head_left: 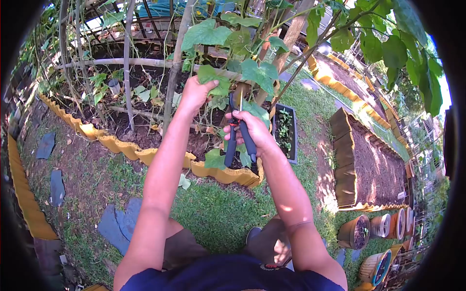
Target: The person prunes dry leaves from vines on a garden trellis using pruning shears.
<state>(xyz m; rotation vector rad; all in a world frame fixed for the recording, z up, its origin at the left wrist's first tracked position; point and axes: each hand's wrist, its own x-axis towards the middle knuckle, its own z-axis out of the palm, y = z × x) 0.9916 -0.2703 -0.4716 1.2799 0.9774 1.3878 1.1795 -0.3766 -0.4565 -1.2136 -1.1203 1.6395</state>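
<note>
Between the thumb and fingers of my left hand [196, 93] is a green leaf [216, 81] of a climbing vine. My right hand [250, 130] holds pruning shears [232, 138] with dark handles spread apart. The blades [237, 97] point up, just right of my left hand, among leaves and stems. Whether they touch a stem cannot be made out. Larger leaves [206, 36] hang above, and another broad leaf [259, 73] is to the right of the blades.
Wooden poles [177, 63] stand in the bed behind a scalloped yellow border [116, 145]. A dark planter [285, 131] stands just right of my right hand. Farther right are a raised bed [374, 162] and several pots [354, 233]. Leafy branches [395, 51] hang at upper right.
</note>
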